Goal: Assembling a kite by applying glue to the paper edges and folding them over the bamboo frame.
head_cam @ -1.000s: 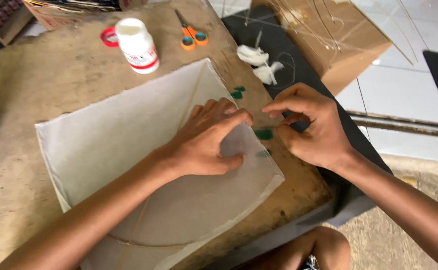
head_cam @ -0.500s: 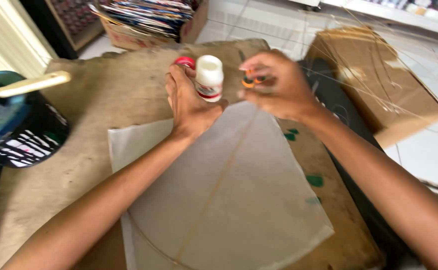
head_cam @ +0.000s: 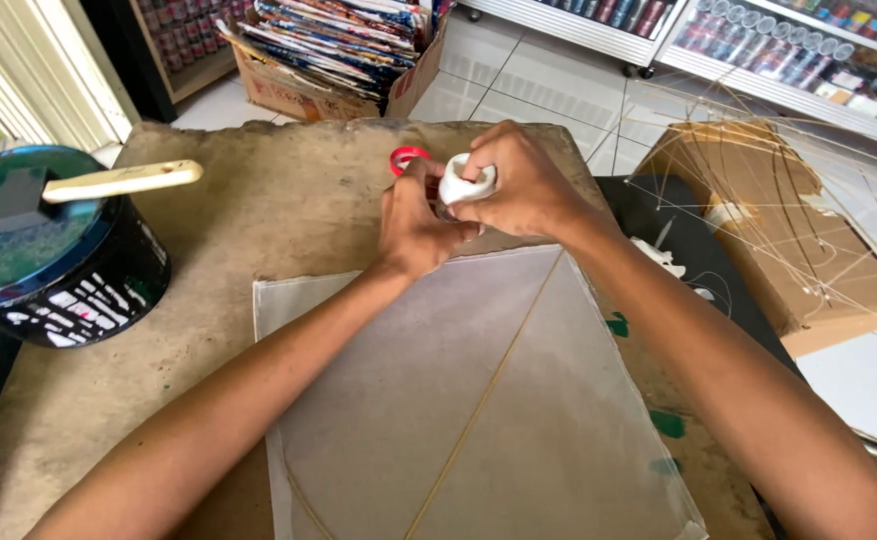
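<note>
My left hand (head_cam: 413, 220) and my right hand (head_cam: 523, 185) meet at the far side of a brown worktable (head_cam: 258, 215), both closed around a small white glue bottle (head_cam: 455, 185). The right hand wraps the bottle's top, the left grips it from below. A red tape ring (head_cam: 405, 156) lies just behind the left hand. In front of the hands lies a pale translucent paper sheet (head_cam: 438, 400) with thin bamboo sticks (head_cam: 488, 385) glued across it, like a kite.
A black bucket (head_cam: 68, 280) of dark green paint with a wooden stick (head_cam: 123, 182) stands at the left. Small green paper bits (head_cam: 666, 423) lie at the table's right edge. A cardboard box (head_cam: 788, 240) with thin stick frames sits on the right; a box of magazines (head_cam: 343, 45) beyond.
My hands left the green pieces at the sheet's right edge, reached to the far side and picked up the white bottle. Now both hands hold it together. The view tilted up.
</note>
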